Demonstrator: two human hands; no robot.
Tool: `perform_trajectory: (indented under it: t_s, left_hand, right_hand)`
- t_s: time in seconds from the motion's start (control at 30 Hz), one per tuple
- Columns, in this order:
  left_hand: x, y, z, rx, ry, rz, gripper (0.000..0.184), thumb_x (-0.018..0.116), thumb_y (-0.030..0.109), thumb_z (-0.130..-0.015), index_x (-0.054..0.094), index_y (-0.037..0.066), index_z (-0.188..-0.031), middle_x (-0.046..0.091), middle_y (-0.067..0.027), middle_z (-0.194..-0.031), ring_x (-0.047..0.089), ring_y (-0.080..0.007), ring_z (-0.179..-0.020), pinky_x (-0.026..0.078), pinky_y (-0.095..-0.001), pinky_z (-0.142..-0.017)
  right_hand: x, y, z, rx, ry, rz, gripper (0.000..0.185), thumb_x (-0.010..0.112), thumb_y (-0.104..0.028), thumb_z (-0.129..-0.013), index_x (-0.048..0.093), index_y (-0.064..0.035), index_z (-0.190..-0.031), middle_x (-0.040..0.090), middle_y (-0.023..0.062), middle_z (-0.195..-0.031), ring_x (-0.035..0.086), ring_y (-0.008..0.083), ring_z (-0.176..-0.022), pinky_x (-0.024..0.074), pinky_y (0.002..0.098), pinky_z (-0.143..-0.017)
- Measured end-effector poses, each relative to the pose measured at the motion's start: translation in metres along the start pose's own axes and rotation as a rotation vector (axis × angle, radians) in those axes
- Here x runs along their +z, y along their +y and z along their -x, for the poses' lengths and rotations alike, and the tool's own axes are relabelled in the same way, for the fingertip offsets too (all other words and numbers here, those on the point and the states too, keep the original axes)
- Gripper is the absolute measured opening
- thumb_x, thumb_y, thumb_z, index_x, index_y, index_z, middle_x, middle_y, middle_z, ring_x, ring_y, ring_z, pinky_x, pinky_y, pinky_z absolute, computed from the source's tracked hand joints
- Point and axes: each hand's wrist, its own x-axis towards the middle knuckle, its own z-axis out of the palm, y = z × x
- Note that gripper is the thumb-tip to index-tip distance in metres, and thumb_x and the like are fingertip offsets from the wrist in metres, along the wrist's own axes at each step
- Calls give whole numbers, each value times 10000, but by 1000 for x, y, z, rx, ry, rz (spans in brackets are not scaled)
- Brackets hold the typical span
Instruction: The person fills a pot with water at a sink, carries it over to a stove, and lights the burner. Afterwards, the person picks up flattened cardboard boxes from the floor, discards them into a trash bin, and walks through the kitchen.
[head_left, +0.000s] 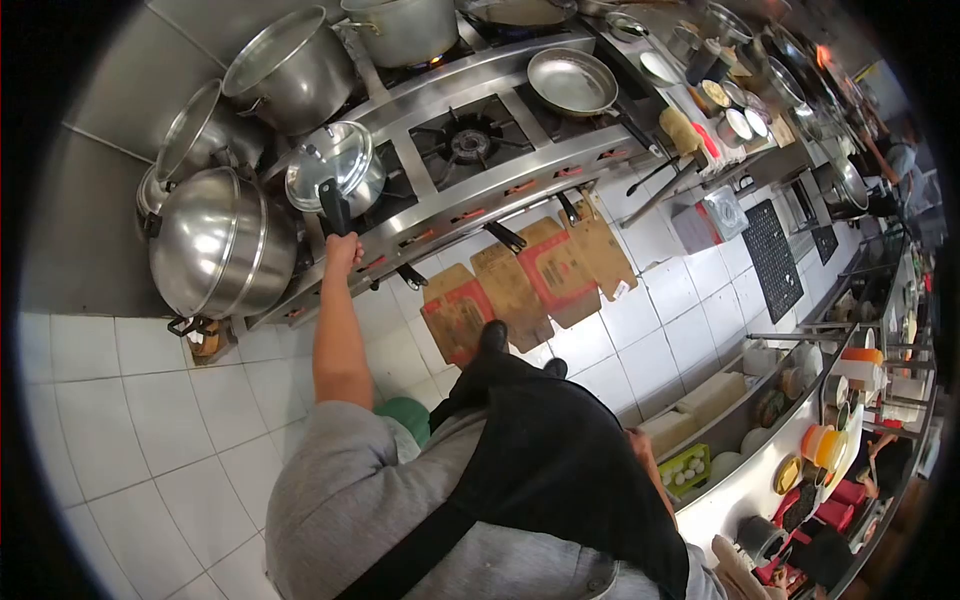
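Observation:
My left hand (343, 252) reaches out to the stove and is closed around the black handle (335, 205) of a shiny pressure cooker (340, 165). The cooker's lid is on, and it sits at the near left end of the stove. Beside the cooker is a burner (470, 145) with a bare grate. My right hand (638, 442) hangs low by the black apron (570, 450), near the shelf counter; its fingers are not clear enough to read.
Large metal pots (290, 70) and a big domed steamer (222, 243) crowd the left end. A frying pan (572, 82) rests on the stove, its handle jutting outward. Flattened cardboard (510, 285) covers floor tiles. Eggs fill a green basket (686, 470). People work at right.

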Motion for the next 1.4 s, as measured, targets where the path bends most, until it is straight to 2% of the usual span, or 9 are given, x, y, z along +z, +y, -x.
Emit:
perform_trajectory:
  t_s: [0.57, 0.73, 0.8, 0.87, 0.97, 1.07, 1.17, 1.3, 1.4]
  left_hand:
    - [5, -4, 49, -136, 48, 312, 495, 745, 307, -755, 534, 0, -1081, 593, -145, -783, 612, -275, -605, 551, -421, -535]
    - [20, -133, 76, -209, -103, 255, 512, 716, 431, -761, 573, -9, -981, 601, -147, -685, 617, -263, -598, 540, -422, -536]
    - [28, -264, 63, -293, -525, 297, 551, 636, 526, -796, 585, -17, -723, 600, -142, -682, 598, -272, -574, 537, -434, -521]
    - [78, -286, 118, -550, -595, -492, 588, 606, 560, -794, 585, 3, -980, 618, -164, -836, 615, -275, -615, 538, -441, -535]
    - [150, -252, 206, -334, -864, -865, 446, 579, 398, -832, 624, -3, -1023, 639, -201, -930, 648, -330, -706, 534, -448, -597]
    - [234, -302, 164, 415, -1006, -1014, 312, 575, 214, -740, 651, -15, -937, 651, -216, -928, 623, -370, -880, 483, -482, -802]
    - [268, -206, 202, 829, -967, -1003, 277, 504, 121, -737, 646, -7, -938, 633, -242, -925, 622, -386, -891, 492, -436, -779]
    - [315, -144, 202, 22, -1221, -824, 209, 512, 209, -891, 633, 48, -832, 571, -35, -641, 574, -134, -515, 450, -301, -400]
    - [338, -126, 205, 144, -1220, -906, 213, 521, 218, -902, 610, 28, -872, 581, -58, -670, 575, -163, -518, 479, -312, -425]
  right_hand:
    - [5, 29, -31, -208, 45, 108, 311, 554, -160, -827, 557, 25, -1077, 639, 135, -851, 604, 238, -698, 483, 344, -573]
    - [2, 29, -12, -314, 66, 167, 308, 568, -177, -808, 606, 68, -990, 657, 148, -804, 622, 228, -744, 495, 347, -662]
    - [2, 39, -16, -352, 78, 239, 322, 568, -188, -808, 614, 75, -988, 660, 154, -829, 624, 230, -762, 493, 344, -690]
    - [4, 44, -7, -264, 114, 168, 334, 565, -197, -808, 620, 70, -1000, 662, 157, -867, 623, 237, -774, 489, 339, -708]
    - [-1, 67, -6, -247, 121, 37, 338, 561, -195, -811, 618, 66, -1018, 660, 154, -882, 619, 238, -767, 485, 331, -711]
    - [-11, 70, 10, -166, 166, -29, 307, 554, -175, -825, 608, 62, -1012, 651, 136, -837, 610, 209, -750, 481, 318, -693]
    - [-11, 142, -26, -130, 190, -371, 272, 579, -242, -854, 627, 21, -903, 625, 94, -765, 593, 180, -679, 483, 315, -600]
    - [-9, 160, -13, -62, 285, -599, 191, 571, -205, -840, 578, -18, -883, 600, 80, -769, 611, 185, -627, 499, 294, -516]
    - [13, 164, 5, -10, 430, -679, 197, 580, -207, -831, 578, -21, -897, 611, 85, -784, 617, 194, -635, 505, 309, -518]
